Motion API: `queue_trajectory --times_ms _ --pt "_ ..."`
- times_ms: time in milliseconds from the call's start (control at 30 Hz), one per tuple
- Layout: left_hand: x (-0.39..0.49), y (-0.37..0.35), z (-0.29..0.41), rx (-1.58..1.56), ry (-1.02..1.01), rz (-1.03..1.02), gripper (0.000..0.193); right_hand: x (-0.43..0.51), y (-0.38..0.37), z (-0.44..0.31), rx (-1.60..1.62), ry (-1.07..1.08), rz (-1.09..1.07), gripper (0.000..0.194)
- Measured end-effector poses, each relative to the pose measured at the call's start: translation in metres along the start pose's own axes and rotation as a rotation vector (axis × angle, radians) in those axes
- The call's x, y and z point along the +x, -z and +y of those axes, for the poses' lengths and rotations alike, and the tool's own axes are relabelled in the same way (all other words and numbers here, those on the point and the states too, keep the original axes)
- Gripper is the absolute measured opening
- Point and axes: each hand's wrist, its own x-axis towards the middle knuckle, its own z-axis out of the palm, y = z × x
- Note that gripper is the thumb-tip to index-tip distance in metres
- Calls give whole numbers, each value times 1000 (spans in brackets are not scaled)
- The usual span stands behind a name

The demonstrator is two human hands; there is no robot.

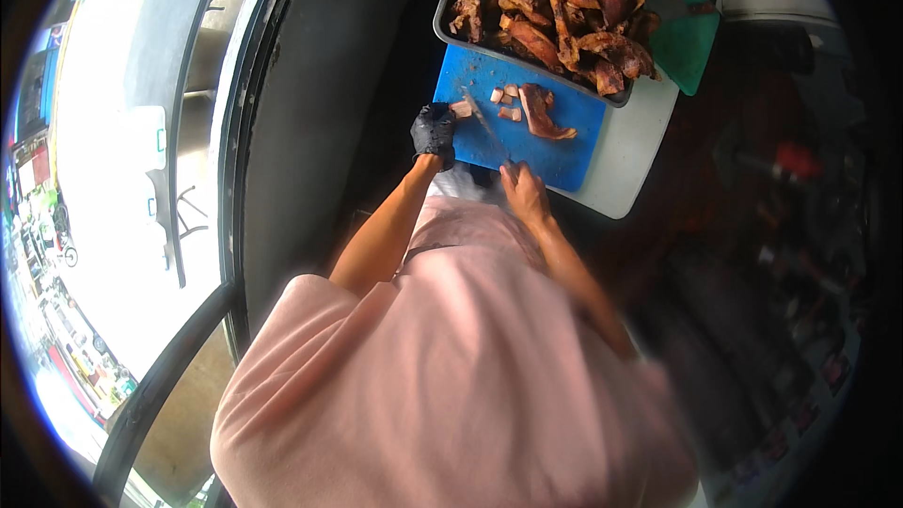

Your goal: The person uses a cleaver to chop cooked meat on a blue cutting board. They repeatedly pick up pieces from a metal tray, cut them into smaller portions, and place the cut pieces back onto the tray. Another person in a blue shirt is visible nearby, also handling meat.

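Note:
My left hand (433, 131), in a black glove, grips a piece of cooked meat (461, 109) at the left edge of a blue cutting board (564, 164). In my bare right hand (523, 190) is the handle of a knife (487, 125). Its blade points away over the board and lies just right of the gripped meat; whether it touches the meat I cannot tell. Several small cut chunks of meat (509, 113) sit in the middle of the board. To their right rests a longer strip of browned meat (542, 115).
A metal tray (451, 14) heaped with browned meat strips (550, 21) overlaps the board's far edge. Beneath is a white tabletop (638, 162). A green cutting board (681, 49), with what looks like a blade on it, lies right of the tray. A dark wall panel (317, 85) rises at left.

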Motion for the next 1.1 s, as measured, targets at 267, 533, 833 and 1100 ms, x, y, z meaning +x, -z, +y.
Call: queue_trajectory --times_ms 267,533,833,1100 --pt "-7 1 4 -91 72 -71 31 2 -13 1 59 0 8 49" --pt "-7 -5 10 -156 72 -8 32 -1 -14 -4 -13 -14 -38 41" --pt "8 -4 4 -104 -72 14 32 5 -5 1 -43 54 -70 36" --pt "7 -2 7 -202 -1 -52 43 6 -5 -15 -108 -25 -133 46"
